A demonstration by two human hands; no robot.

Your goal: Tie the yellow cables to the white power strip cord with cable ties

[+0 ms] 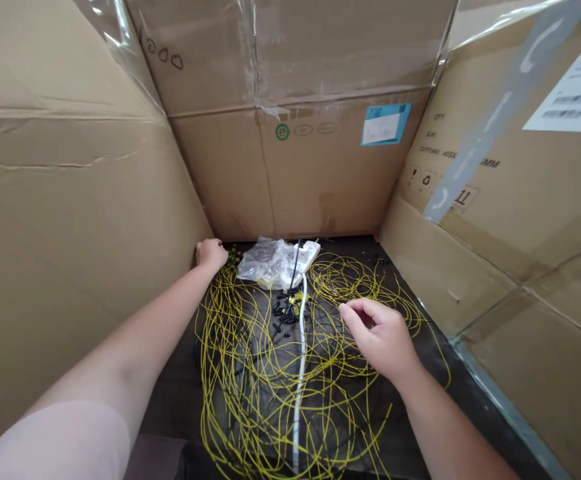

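Our left hand (pixel 211 254) is at the far-left end of the thin yellow wires (pixel 223 293); its fingers are curled, but we cannot tell what they pinch. Our right hand (pixel 387 337) is over the looser right-hand coils, thumb and forefinger tips close together, any strand between them unclear. The wires loop across the dark worktop (pixel 170 403). Pulling one could tighten the tangle, snag the white cable (pixel 301 347) or scatter the small black plastic pieces (pixel 280 310).
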